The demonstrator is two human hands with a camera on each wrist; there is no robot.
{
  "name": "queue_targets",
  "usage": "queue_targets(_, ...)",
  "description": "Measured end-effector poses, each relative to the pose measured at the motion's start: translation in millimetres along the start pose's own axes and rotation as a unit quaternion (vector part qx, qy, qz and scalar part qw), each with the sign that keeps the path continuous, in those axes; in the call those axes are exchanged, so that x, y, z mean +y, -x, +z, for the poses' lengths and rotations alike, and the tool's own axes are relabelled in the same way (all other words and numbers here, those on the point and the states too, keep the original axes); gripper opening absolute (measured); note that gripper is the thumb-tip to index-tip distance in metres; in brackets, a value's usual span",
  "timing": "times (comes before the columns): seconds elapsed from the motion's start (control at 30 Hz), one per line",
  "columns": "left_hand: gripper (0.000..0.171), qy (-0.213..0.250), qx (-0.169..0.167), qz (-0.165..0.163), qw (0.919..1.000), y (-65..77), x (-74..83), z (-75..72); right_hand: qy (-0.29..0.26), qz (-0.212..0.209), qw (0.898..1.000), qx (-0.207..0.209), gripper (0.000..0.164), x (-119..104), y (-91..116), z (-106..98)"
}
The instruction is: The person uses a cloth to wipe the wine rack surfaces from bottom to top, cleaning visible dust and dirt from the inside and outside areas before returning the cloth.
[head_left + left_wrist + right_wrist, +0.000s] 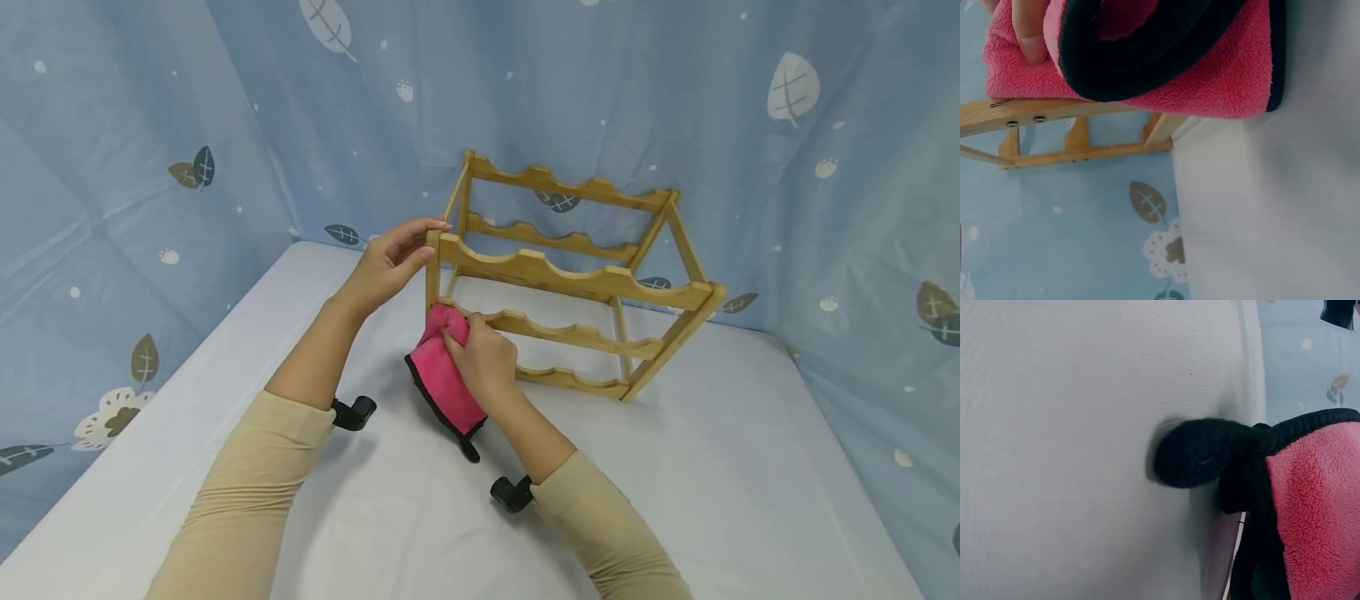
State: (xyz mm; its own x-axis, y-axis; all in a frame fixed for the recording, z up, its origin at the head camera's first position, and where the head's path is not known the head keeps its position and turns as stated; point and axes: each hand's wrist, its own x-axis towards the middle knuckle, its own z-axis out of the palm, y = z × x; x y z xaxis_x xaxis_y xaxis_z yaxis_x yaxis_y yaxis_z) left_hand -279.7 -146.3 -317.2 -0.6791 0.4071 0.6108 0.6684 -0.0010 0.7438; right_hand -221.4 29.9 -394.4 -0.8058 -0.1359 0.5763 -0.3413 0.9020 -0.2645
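A wooden wine rack (570,275) with scalloped rails stands on the white table. At its upper left front corner, my left hand (386,267) grips the post between thumb and fingers. Lower down, my right hand (483,354) holds a bunched pink cloth (446,379) against the same post. Black edging and a black loop (1200,453) hang from the cloth near the tabletop. The left wrist view shows the cloth (1222,81) folded over the wood, with a finger pressing it; whose hand that is, I cannot tell. No hand shows in the right wrist view.
Blue curtains (562,100) with leaf prints enclose the table (712,500) at the back and both sides. The rack's back is close to the rear curtain. Black camera mounts (354,412) stick out at both wrists.
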Motion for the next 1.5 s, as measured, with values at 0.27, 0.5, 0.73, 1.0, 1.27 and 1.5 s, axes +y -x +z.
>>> queue_targets(0.27,0.037,-0.014,0.001,0.003,0.9999,-0.9,2.6,0.9,-0.02,0.024,0.999,0.021,0.032,12.8,6.6,0.8)
queue_targets(0.5,0.038,-0.019,0.003,-0.001,0.9998,-0.6,3.1,0.8,-0.026,0.025,0.999,0.038,0.032,29.6,12.8,-6.5)
queue_targets(0.73,0.038,-0.01,-0.005,-0.004,0.9999,-1.6,1.5,1.9,-0.026,0.025,0.998,0.058,0.032,48.3,18.3,-15.3)
queue_targets(1.0,0.039,-0.013,-0.007,-0.008,0.9999,-1.4,4.2,-0.4,-0.079,0.064,0.994,0.042,0.029,63.2,21.8,-23.8)
queue_targets(1.27,0.038,-0.009,-0.003,-0.009,0.9999,-1.0,4.2,-0.3,-0.098,0.083,0.99,0.063,0.032,84.5,28.9,-34.6)
queue_targets(1.5,0.037,-0.004,-0.004,-0.011,0.9999,-1.4,3.6,0.3,-0.098,0.104,0.988,0.063,0.031,105.6,36.4,-46.2)
